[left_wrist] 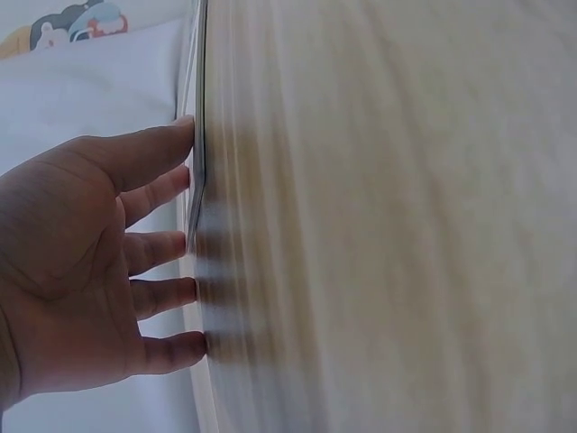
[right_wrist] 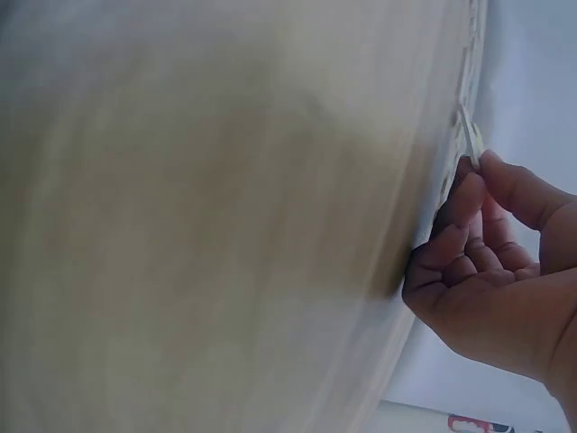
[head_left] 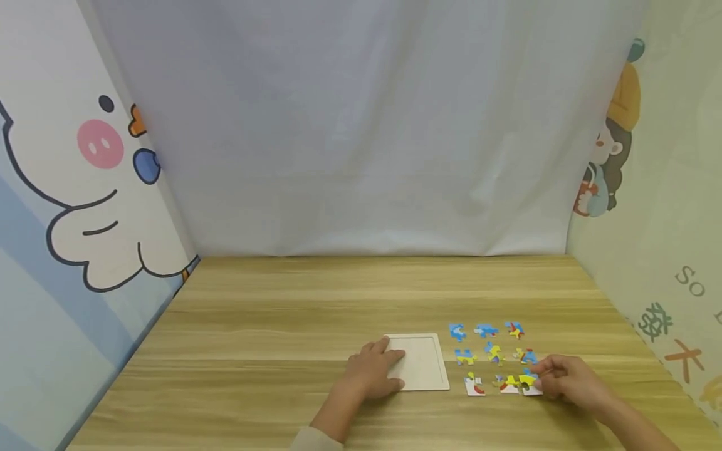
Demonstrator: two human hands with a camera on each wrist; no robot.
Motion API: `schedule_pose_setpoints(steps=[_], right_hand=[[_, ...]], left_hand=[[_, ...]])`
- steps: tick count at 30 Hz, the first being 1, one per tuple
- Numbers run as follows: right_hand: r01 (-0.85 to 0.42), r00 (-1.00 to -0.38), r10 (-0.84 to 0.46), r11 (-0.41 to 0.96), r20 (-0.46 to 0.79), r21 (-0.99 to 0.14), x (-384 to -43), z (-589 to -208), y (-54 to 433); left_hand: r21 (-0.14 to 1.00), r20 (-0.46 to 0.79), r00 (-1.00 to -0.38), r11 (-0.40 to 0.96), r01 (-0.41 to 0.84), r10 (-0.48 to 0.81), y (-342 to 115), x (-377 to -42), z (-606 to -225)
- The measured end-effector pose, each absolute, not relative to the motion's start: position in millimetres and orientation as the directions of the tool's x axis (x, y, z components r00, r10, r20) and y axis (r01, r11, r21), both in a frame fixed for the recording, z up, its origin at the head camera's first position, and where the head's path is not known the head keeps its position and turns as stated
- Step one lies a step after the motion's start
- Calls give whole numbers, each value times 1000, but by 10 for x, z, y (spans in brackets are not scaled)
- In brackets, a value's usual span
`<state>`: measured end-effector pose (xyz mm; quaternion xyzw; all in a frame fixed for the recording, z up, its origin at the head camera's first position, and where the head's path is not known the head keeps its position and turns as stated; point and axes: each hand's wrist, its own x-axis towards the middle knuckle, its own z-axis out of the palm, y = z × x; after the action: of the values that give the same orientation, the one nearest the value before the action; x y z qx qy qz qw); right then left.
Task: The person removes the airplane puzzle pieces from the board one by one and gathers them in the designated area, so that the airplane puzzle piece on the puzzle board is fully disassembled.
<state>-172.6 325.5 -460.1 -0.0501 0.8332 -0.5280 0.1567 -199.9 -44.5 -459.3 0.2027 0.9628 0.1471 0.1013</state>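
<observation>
My left hand (head_left: 372,373) rests with spread fingers on the left part of a pale wooden puzzle board (head_left: 420,363) with a raised border. In the left wrist view the fingertips (left_wrist: 195,289) touch the surface at the board's edge. To the right of the board, my right hand (head_left: 570,379) pinches a yellow, white and blue jigsaw piece (head_left: 528,381) at the lower right of the loose pieces. The right wrist view shows this thin piece (right_wrist: 471,135) edge-on and tilted between thumb and forefinger, the other fingers curled.
Several loose jigsaw pieces lie in rough rows beside the board, among them a blue one (head_left: 486,330), a yellow and blue one (head_left: 465,357) and a white and red one (head_left: 474,385). A wooden table (head_left: 254,351) carries everything. A white curtain (head_left: 350,138) hangs behind it.
</observation>
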Motion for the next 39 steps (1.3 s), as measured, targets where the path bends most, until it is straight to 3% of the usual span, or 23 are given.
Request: schedule_pose_setpoints(steps=[17,28,35,39], right_hand=[[119,-978,-66,611,-200,-782,-1765,-4614,3315],[143,-963,-96,614,-253,-777,-1781,-4582,3291],[140,-943,-168,582,-287,-801,-1763,-4563,3313],[84,-960,-162,608,-227,-789,-1766,-4509,3276]], left_hand=[[343,-139,-898,871,352,418,-450,-1987,-4561],[365,-126,-895,859,360,428,-469,-1984,-4577],[437,-120,-896,834,338,426,-488,-1951,-4611],[484,-68,-906,808,336,417,-582,-1939,-4600]])
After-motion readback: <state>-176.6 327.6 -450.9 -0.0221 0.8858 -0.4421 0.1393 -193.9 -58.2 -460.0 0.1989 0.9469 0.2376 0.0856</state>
